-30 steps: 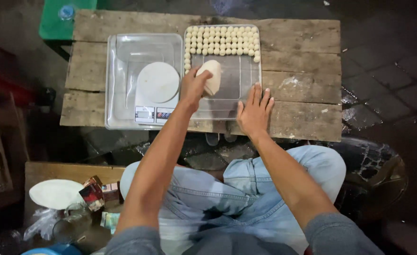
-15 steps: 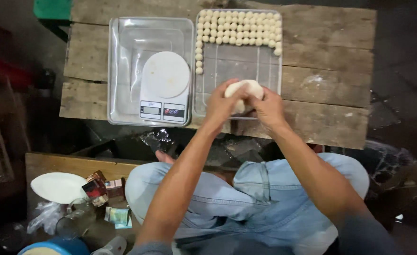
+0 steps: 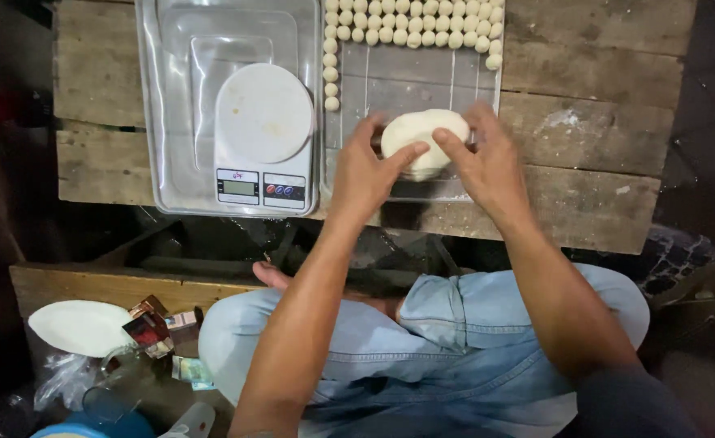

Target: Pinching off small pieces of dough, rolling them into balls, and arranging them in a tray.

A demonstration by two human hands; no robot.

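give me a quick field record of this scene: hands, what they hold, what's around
left hand: grips the dough lump's left side
right hand: grips its right side
dough lump: pale, rounded, held over the tray
tray: clear, on the wooden table
dough balls: small, in rows along the tray's far edge and left side
kitchen scale: white round platform, left of the tray

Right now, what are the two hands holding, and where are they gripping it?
Both hands hold one lump of white dough over the clear tray. The left hand grips its left side, the right hand its right side, fingers curled over the top.
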